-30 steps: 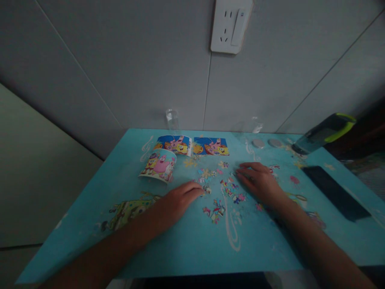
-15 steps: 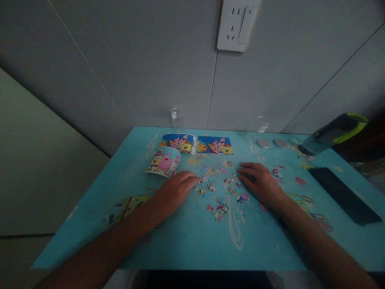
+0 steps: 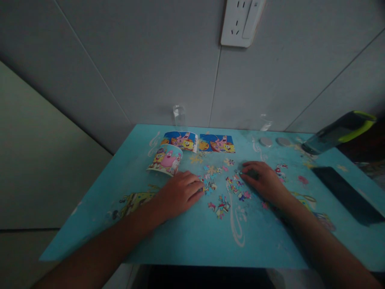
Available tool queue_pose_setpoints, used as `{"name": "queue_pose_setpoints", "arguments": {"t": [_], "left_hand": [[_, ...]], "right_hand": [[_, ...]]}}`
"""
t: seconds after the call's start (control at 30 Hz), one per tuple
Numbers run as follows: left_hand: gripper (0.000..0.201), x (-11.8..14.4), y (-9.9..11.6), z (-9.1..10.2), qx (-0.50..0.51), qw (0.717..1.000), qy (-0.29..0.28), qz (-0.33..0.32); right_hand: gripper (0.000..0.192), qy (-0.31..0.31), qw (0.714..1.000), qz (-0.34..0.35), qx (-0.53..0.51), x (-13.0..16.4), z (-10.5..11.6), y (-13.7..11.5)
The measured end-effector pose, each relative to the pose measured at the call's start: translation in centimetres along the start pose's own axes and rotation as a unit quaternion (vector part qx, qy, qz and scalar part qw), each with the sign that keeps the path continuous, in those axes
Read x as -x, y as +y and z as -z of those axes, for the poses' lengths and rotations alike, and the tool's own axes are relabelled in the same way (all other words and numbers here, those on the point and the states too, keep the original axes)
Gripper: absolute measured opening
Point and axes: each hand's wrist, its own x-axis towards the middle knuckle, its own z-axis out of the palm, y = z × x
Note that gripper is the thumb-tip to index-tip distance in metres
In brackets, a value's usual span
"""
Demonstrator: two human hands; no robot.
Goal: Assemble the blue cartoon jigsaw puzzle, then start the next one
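Several small colourful puzzle pieces (image 3: 222,188) lie scattered in the middle of a turquoise cartoon-printed table (image 3: 186,237). My left hand (image 3: 179,192) rests palm down at their left edge, fingertips curled against the nearest pieces. My right hand (image 3: 262,179) lies flat at their right edge, fingers touching pieces there. Whether either hand grips a piece is hidden. A curled cartoon picture sheet (image 3: 166,159) lies just beyond my left hand. Two flat cartoon cards (image 3: 199,142) lie side by side further back.
A dark phone (image 3: 345,194) lies at the right. A tilted green-lidded bottle (image 3: 338,132) stands beyond it. Two grey round lids (image 3: 274,141) and two clear small cups (image 3: 179,115) sit near the back wall. A wall socket (image 3: 241,21) hangs above.
My left hand has slid a little toward the pieces and curled its fingers. My right hand has barely moved. The view has shifted slightly.
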Motion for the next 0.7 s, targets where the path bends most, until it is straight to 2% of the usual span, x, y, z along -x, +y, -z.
{"name": "queue_pose_setpoints", "arguments": {"t": [0.17, 0.27, 0.33, 0.4, 0.47, 0.57, 0.7], "left_hand": [[0.024, -0.7, 1.1, -0.3, -0.011, 0.999, -0.016, 0.027], [0.020, -0.8, 1.2, -0.6, -0.011, 1.000, -0.019, 0.023], [0.016, -0.8, 1.2, -0.6, -0.016, 1.000, -0.019, 0.017], [0.013, -0.8, 1.2, -0.7, -0.026, 0.999, -0.019, 0.013], [0.014, -0.8, 1.3, -0.7, -0.036, 0.999, -0.017, 0.008], [0.019, -0.8, 1.5, -0.6, -0.050, 0.998, -0.014, -0.020], [0.014, -0.8, 1.7, -0.2, -0.064, 0.996, -0.025, -0.059]], "right_hand": [[0.018, 0.000, 0.999, 0.020, 0.036, 0.1, 0.1, -0.3], [0.020, 0.012, 0.998, 0.050, 0.033, 0.5, 0.3, -1.9], [0.021, -0.012, 0.994, 0.110, -0.005, 0.9, 0.3, -3.8], [0.023, -0.075, 0.976, 0.199, -0.047, 1.3, 0.2, -5.9], [0.023, -0.120, 0.957, 0.254, -0.071, 1.8, 0.0, -7.7], [0.026, -0.167, 0.943, 0.278, -0.081, 2.4, -0.3, -9.4], [0.029, -0.180, 0.946, 0.266, -0.051, 2.6, -0.4, -9.2]]}}
